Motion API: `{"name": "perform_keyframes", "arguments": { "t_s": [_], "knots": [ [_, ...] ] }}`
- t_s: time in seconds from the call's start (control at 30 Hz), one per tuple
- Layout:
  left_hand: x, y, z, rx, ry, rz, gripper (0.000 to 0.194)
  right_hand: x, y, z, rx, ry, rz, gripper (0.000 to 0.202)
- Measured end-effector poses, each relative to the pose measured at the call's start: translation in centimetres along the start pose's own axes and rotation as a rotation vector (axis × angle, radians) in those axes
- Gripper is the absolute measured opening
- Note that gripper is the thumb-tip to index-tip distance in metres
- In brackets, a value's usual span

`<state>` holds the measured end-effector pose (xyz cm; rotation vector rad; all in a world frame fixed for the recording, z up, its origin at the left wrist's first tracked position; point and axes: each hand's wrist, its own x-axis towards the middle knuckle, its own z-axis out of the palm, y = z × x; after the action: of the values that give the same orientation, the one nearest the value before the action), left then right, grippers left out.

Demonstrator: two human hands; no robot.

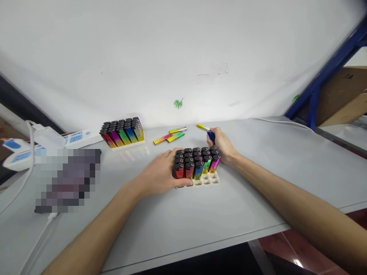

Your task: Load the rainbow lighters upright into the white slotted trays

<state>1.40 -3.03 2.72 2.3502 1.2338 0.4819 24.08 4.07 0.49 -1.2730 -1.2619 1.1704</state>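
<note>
My left hand (162,172) is wrapped around the left side of a white tray (214,178), with its thumb along the front edge. Several shiny lighters (189,170) with black tops stand upright in the tray, coloured red, blue, green and pink. Some holes in its front rows hold no lighter. Behind the tray's right end, my right hand (223,145) is closed on a blue and yellow lighter (211,136), its yellow end pointing away to the left. Fingers partly hide that lighter.
Loose lighters (163,139) lie near the wall. A second full lighter tray (129,145) stands at back left. Left are a power strip (83,138), cables and a pixelated dark device (70,179). A blue metal frame (315,91) and cardboard boxes (341,91) are at right.
</note>
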Motion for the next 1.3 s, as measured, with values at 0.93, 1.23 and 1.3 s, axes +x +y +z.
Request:
{"name": "perform_keyframes", "arguments": {
  "t_s": [0.93, 1.23, 1.3],
  "knots": [
    [0.0, 0.0, 0.1, 0.009, 0.021, -0.011, 0.071, 0.4, -1.6, -2.5, 0.025, -0.054, -0.153, 0.033],
    [0.5, -0.7, 0.2, 0.062, 0.077, -0.057, 0.061, -1.2, -5.2, -5.2, -0.011, -0.336, -0.332, 0.032],
    [0.7, -1.1, 0.3, 0.064, 0.111, -0.097, 0.063, -1.4, -5.1, -4.9, -0.032, -0.373, -0.379, 0.031]
  ]
}}
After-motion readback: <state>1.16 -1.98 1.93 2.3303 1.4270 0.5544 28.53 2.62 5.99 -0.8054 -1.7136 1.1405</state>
